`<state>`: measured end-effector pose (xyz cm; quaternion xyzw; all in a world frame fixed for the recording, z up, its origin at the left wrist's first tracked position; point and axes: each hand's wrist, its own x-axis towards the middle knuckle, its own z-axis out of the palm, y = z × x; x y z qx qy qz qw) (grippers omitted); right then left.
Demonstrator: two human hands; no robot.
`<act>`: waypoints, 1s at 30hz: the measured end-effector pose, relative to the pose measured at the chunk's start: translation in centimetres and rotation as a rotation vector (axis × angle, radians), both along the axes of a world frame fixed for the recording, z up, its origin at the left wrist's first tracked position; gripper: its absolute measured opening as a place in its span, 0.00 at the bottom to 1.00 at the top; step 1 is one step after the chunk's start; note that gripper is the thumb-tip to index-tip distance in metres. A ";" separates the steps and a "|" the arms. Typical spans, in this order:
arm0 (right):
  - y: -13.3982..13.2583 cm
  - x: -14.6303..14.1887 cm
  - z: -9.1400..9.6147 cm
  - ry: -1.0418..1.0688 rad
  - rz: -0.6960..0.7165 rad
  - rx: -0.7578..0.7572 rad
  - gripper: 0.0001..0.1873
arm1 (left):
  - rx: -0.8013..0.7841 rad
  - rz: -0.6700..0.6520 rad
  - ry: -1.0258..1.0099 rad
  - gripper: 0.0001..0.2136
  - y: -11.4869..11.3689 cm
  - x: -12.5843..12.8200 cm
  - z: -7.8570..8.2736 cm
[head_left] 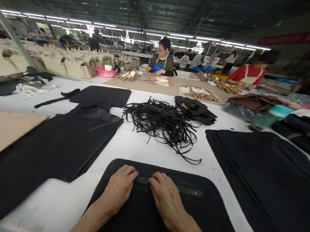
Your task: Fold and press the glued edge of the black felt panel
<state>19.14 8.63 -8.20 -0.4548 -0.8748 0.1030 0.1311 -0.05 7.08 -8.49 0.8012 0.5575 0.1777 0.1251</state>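
A black sheet panel with rounded corners lies flat in front of me, running out of the bottom of the view. Across its upper part runs a narrow black strip, slightly shiny toward its right end. My left hand rests on the panel at the strip's left part, fingers curled and closed against it. A short gap to the right, my right hand has its fingers bent and together on the same strip. The fingertips' undersides are hidden, so how firmly they grip does not show.
Beyond the panel lies a tangled heap of thin black strips. Black sheets are stacked left, more black panels right. A teal-lidded bottle lies at right. Two people work across the table.
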 end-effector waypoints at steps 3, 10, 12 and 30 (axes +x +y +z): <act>0.9 -0.4 -1.1 0.068 0.025 0.039 0.11 | 0.073 0.020 -0.017 0.14 0.2 -0.3 -1.1; 1.5 0.0 -2.4 0.148 0.030 0.078 0.12 | 0.162 0.060 -0.061 0.14 0.6 -1.4 -1.1; 1.5 0.1 -2.2 0.105 0.045 0.108 0.12 | 0.156 0.051 -0.065 0.15 0.6 -1.4 -0.9; 1.3 1.3 -0.7 0.083 0.017 0.180 0.13 | 0.077 0.046 -0.168 0.14 0.5 -1.5 -0.5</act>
